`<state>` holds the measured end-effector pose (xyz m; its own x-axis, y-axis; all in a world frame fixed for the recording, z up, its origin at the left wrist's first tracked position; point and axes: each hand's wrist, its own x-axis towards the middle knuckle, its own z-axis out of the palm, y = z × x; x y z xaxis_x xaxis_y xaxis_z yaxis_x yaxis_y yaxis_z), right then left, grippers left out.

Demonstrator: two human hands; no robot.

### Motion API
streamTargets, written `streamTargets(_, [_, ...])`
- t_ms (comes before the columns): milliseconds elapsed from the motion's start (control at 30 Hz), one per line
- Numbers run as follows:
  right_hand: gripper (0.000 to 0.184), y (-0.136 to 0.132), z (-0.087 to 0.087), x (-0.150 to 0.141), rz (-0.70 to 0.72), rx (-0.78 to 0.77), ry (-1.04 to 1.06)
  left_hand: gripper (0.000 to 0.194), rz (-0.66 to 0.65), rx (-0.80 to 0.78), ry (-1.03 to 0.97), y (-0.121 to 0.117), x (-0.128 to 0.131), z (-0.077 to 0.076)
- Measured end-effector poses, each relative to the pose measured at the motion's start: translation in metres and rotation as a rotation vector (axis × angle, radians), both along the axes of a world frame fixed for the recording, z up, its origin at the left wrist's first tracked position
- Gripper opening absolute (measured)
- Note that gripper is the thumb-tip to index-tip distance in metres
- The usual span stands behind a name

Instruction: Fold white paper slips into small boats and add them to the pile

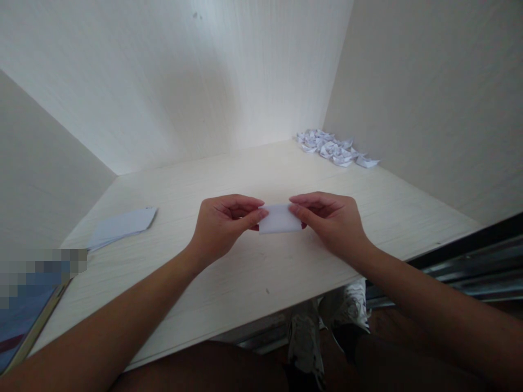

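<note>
A small white rectangle of paper (280,219), seemingly folded, is stretched between my two hands above the near middle of the table. My left hand (226,220) pinches its left end between thumb and fingers. At the right end, my right hand (330,220) grips it the same way, thumb on the face towards me. The fingertips behind the paper are mostly hidden. A stack of white paper sheets (122,225) lies on the table to the left of my left hand. Several folded paper boats (333,148) are heaped at the back right.
The pale table (196,182) is closed in by a back wall (253,71) and side panels. At the lower left a flat blue object (32,305) with a light edge is partly blurred out. Shoes (347,307) show below the table's front edge.
</note>
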<state>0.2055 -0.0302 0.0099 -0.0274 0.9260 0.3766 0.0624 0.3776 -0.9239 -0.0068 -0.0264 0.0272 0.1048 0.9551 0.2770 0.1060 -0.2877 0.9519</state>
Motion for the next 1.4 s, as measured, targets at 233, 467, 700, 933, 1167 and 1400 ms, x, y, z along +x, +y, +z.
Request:
streamTargets(233, [0.014, -0.0001, 0.0004, 0.0008, -0.001, 0.002, -0.045, 0.015, -0.001, 0.009, 0.013, -0.0004, -0.0012, -0.0013])
streamTargets(467, [0.018, -0.0004, -0.0008, 0.0013, 0.007, -0.012, -0.082, 0.017, 0.004, 0.0, 0.035, 0.0013, -0.0014, -0.0027])
streamTargets(700, [0.027, 0.0008, -0.0023, 0.0016, 0.076, -0.059, -0.002, 0.016, 0.041, -0.001, 0.049, 0.0015, 0.0002, -0.0009])
streamTargets(933, [0.026, 0.0037, -0.0039, 0.003, 0.084, -0.062, -0.01, 0.021, 0.025, -0.031, 0.05, 0.0023, -0.002, -0.0043])
streamTargets(1167, [0.017, 0.0043, -0.0046, 0.0029, 0.074, -0.044, -0.035, 0.017, 0.016, -0.037, 0.057, 0.0012, -0.0008, -0.0027])
streamTargets(1400, [0.014, 0.0042, -0.0051, 0.0039, 0.074, -0.056, -0.041, 0.018, -0.025, -0.06, 0.031, 0.0012, -0.0028, -0.0051])
